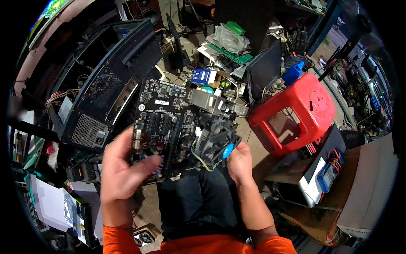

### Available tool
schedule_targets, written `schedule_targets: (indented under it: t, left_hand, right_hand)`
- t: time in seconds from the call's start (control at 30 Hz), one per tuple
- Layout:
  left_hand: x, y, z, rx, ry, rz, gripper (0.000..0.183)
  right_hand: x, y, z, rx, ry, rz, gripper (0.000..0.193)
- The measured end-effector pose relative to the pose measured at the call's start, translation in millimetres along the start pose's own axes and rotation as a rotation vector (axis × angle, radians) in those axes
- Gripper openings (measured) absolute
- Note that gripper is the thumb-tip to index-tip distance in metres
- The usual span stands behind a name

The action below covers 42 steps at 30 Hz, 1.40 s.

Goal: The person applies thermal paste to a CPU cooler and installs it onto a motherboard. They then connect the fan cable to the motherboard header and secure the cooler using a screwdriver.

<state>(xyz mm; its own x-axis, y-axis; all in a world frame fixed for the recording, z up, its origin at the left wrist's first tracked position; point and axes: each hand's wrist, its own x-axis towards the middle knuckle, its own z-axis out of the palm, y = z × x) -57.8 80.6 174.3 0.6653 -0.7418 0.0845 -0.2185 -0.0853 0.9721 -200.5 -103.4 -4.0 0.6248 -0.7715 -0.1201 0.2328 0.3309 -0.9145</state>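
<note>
Between my hands, above my lap, is a black computer motherboard [163, 114], its component side facing up. My left hand [124, 169] grips its left edge, with the thumb lying over the board near the lower left slots. A black CPU fan cooler [215, 137] with a round blue sticker is mounted on the board's right side. My right hand [240, 163] holds the board's right edge beside the fan; its fingertips are hidden beneath. Metal port housings [207, 101] line the board's upper right edge.
An opened black computer case [114, 80] lies to the left. At the right stands a red plastic stool [296, 112], with a blue multimeter [330, 175] below it. Beyond the board are a blue box [204, 77], a dark monitor [264, 70] and a green circuit board [231, 54].
</note>
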Motion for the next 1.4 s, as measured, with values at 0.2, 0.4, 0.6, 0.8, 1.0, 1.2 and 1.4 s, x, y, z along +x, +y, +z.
schedule_targets:
  t: [0.2, 0.4, 0.6, 0.8, 1.0, 1.2, 1.4]
  left_hand:
    - [5.5, 35.1, -16.3, 0.452, -0.196, 0.124, 0.057]
    - [25.4, 31.8, -7.6, 0.602, -0.387, 0.244, 0.051]
    - [32.9, 34.8, -0.7, 0.594, -0.458, 0.315, 0.051]
    - [43.2, 26.6, -2.0, 0.584, -0.469, 0.339, 0.052]
    - [25.8, 33.1, 3.5, 0.988, -0.331, 0.287, 0.065]
    - [3.3, 9.1, 33.3, 1.341, 0.008, 0.498, 0.071]
    - [-1.7, 7.8, 34.7, 1.258, -0.061, 0.423, 0.097]
  right_hand:
    - [-31.0, -39.8, -19.9, -0.399, 0.054, -0.111, 0.020]
    - [-41.4, -53.2, 4.2, -0.597, -0.054, -0.472, 0.021]
    - [-32.9, -38.4, 26.3, -0.631, -0.005, -0.537, 0.028]
    - [-33.9, -30.2, 38.7, -0.588, 0.074, -0.561, 0.026]
    - [-32.3, -23.9, 51.2, -0.609, 0.089, -0.632, 0.022]
    - [-37.8, -12.9, 59.9, -0.590, 0.104, -0.565, 0.016]
    - [-35.5, -10.1, 52.5, -0.487, 0.029, -0.502, 0.017]
